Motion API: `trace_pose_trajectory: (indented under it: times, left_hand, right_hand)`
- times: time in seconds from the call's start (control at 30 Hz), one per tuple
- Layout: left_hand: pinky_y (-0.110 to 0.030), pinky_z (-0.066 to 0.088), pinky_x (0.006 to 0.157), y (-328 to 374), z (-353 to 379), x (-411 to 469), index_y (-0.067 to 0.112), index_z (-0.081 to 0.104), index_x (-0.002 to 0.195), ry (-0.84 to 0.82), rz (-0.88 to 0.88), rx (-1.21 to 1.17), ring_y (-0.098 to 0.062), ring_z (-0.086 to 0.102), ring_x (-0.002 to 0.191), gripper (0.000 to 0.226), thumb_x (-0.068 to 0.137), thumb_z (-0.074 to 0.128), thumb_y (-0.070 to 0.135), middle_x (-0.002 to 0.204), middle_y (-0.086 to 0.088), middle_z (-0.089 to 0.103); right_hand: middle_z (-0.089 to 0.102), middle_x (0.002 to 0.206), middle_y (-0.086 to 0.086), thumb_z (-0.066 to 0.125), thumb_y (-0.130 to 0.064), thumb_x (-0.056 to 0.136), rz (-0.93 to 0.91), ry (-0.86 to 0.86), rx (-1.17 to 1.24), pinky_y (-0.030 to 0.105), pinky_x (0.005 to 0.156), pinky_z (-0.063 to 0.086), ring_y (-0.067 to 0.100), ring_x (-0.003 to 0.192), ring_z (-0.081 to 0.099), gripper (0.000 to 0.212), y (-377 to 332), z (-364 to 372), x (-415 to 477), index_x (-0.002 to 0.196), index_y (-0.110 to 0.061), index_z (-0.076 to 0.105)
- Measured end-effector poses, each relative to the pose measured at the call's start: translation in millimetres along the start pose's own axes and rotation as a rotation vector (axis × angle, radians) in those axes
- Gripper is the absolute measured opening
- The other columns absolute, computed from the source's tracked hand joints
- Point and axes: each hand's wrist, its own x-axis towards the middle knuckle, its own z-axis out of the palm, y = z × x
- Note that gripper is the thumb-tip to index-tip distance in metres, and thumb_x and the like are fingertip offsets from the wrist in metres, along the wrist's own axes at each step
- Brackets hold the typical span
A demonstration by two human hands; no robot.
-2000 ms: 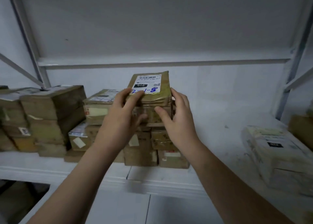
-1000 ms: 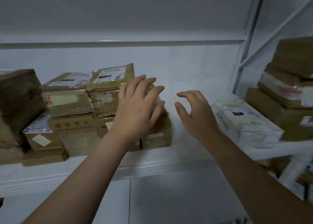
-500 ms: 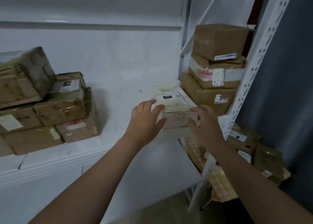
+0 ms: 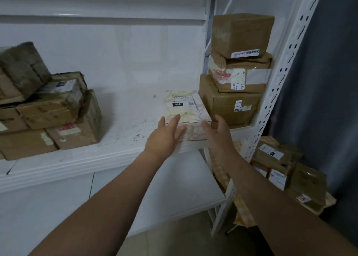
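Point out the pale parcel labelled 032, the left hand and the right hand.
pale parcel (image 4: 185, 111): head view, top face.
left hand (image 4: 166, 138): head view, back of hand.
right hand (image 4: 219, 134): head view, back of hand.
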Motion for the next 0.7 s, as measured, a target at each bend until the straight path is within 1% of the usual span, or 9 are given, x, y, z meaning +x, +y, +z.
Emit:
trace_pose_trajectory:
  times: [0.03,0.1,0.23,0.33,0.37,0.43,0.5,0.6,0.7]
  left_hand:
    - [-0.043,0.041,0.099,0,1,-9,0.031,0.029,0.147,0.038,-0.011,-0.046,-0.037,0.046,0.127,0.053,0.098,0.030,0.051,0.152,-0.020,0.025]
    - [-0.040,0.041,0.099,-1,4,-28,0.029,0.035,0.144,0.110,-0.023,-0.130,-0.034,0.048,0.125,0.049,0.099,0.032,0.049,0.153,-0.018,0.023]
    - [-0.020,0.038,0.091,-5,14,-56,0.021,0.049,0.133,0.254,-0.031,-0.336,-0.023,0.050,0.121,0.037,0.101,0.037,0.036,0.143,-0.011,0.034]
    - [-0.004,0.035,0.083,-10,20,-64,0.013,0.051,0.123,0.315,0.019,-0.448,0.002,0.050,0.101,0.027,0.101,0.044,0.024,0.132,-0.006,0.041]
    - [-0.005,0.037,0.078,-10,21,-67,0.013,0.049,0.119,0.324,0.010,-0.489,0.008,0.048,0.089,0.021,0.100,0.046,0.022,0.126,-0.002,0.044]
    - [-0.016,0.039,0.069,-10,20,-73,0.018,0.041,0.110,0.333,-0.043,-0.598,0.004,0.046,0.069,0.016,0.098,0.051,0.018,0.112,0.012,0.047]
    - [-0.016,0.041,0.068,-11,19,-80,0.023,0.033,0.113,0.329,-0.059,-0.706,0.002,0.049,0.075,0.032,0.094,0.056,0.010,0.109,0.020,0.045]
    - [-0.014,0.049,0.082,-14,16,-93,0.033,0.030,0.130,0.251,-0.102,-0.878,0.001,0.051,0.107,0.057,0.090,0.059,0.003,0.118,0.020,0.045]
    - [-0.019,0.053,0.081,-19,12,-102,0.036,0.036,0.139,0.187,-0.140,-0.981,-0.004,0.059,0.108,0.049,0.096,0.055,0.025,0.126,0.012,0.055]
  right_hand:
    - [0.064,0.085,-0.001,0.054,-0.026,0.096,-0.018,-0.008,0.008,0.019,0.066,0.046,0.013,0.076,0.060,0.010,2,2,-2,0.098,-0.017,0.058]
    - [0.066,0.091,0.010,0.051,-0.032,0.097,-0.032,-0.046,0.033,0.023,0.067,0.046,0.017,0.080,0.060,0.025,6,4,-6,0.099,-0.009,0.062]
    - [0.057,0.105,0.001,0.055,-0.042,0.094,0.158,-0.087,0.140,0.021,0.068,0.048,0.010,0.091,0.058,0.034,14,11,-14,0.111,-0.014,0.047]
    - [0.055,0.118,0.010,0.061,-0.046,0.089,0.237,-0.113,0.239,0.039,0.085,0.054,0.021,0.103,0.059,0.045,22,18,-21,0.111,-0.014,0.040]
    - [0.054,0.122,0.010,0.062,-0.044,0.089,0.245,-0.117,0.269,0.042,0.091,0.053,0.020,0.105,0.059,0.047,24,18,-24,0.115,-0.015,0.037]
    - [0.052,0.127,0.004,0.061,-0.039,0.091,0.232,-0.156,0.346,0.043,0.094,0.052,0.014,0.105,0.058,0.054,28,17,-29,0.129,-0.019,0.029]
    - [0.050,0.132,-0.002,0.062,-0.033,0.091,0.182,-0.214,0.389,0.041,0.094,0.052,0.011,0.109,0.057,0.066,35,13,-33,0.143,-0.028,0.021]
    - [0.050,0.131,-0.010,0.062,-0.023,0.091,0.082,-0.301,0.397,0.027,0.082,0.055,0.005,0.113,0.055,0.075,42,7,-39,0.149,-0.036,0.017]
    - [0.052,0.129,-0.012,0.059,-0.012,0.093,0.057,-0.360,0.459,0.022,0.079,0.055,0.005,0.113,0.056,0.075,44,5,-48,0.150,-0.037,0.017]
